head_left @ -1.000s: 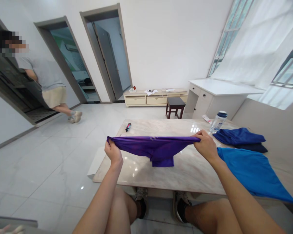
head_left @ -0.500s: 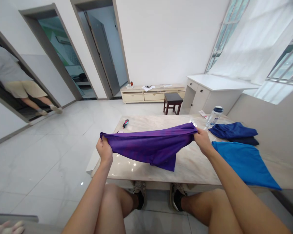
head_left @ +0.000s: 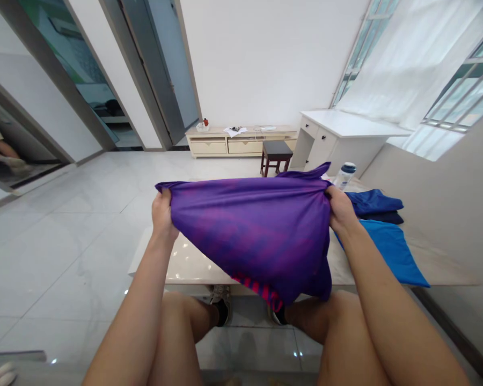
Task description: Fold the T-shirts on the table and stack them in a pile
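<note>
A purple garment [head_left: 249,225] with faint magenta stripes is stretched between my two hands, above the marble-topped table. My left hand [head_left: 163,212] is closed on its left upper corner. My right hand [head_left: 340,209] grips the right side, where the cloth bunches and a flap sticks up past the fingers. The lower part hangs over the table's near edge, with a red-and-blue patterned strip showing at the bottom. Whether it is a shirt or another garment I cannot tell. To the right of my right hand lie a bright blue garment [head_left: 394,249] and a folded dark blue garment [head_left: 372,202].
The marble table [head_left: 201,265] stands before my knees. A clear water bottle [head_left: 343,176] stands behind my right hand. Farther off are a dark stool [head_left: 277,150], a low cabinet [head_left: 241,146] and a white desk [head_left: 358,126]. A person's leg [head_left: 0,150] shows at the far left.
The purple garment has been raised and spread, so more of its surface and a red-blue strip now show. Both hands have moved up in view and stay closed on it. The view has shifted right.
</note>
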The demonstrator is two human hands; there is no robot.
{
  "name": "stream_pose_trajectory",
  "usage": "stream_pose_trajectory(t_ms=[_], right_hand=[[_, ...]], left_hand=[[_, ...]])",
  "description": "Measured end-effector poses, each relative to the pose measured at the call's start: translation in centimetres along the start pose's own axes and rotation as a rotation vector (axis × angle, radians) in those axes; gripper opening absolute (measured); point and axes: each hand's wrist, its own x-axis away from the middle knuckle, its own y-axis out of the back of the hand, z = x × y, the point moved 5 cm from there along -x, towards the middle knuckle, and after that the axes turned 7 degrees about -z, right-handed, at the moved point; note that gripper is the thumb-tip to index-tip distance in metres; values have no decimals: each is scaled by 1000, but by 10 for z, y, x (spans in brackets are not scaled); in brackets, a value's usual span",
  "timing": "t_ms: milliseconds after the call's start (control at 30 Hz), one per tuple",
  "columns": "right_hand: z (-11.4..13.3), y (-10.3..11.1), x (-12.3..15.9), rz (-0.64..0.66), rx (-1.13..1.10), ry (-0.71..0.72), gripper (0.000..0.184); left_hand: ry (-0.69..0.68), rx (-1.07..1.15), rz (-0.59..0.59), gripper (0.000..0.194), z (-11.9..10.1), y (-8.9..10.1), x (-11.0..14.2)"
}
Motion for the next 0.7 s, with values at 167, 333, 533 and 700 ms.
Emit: stream_pose_trajectory(t_ms=[167, 333, 533, 700], right_hand=[[-49, -9, -17, -168, 87, -65, 12], [-69, 1, -18, -112, 287, 29, 17], [-68, -4, -8, -2, 291, -49, 35], [-44, -41, 20, 285, 317, 82, 51]], left_hand=[[138, -86, -135, 42, 71, -18, -31], [206, -199, -157, 34, 110, -4, -31], [10, -626, -75, 29, 104, 17, -29], [-337, -1022, 492, 42, 103, -21, 22]])
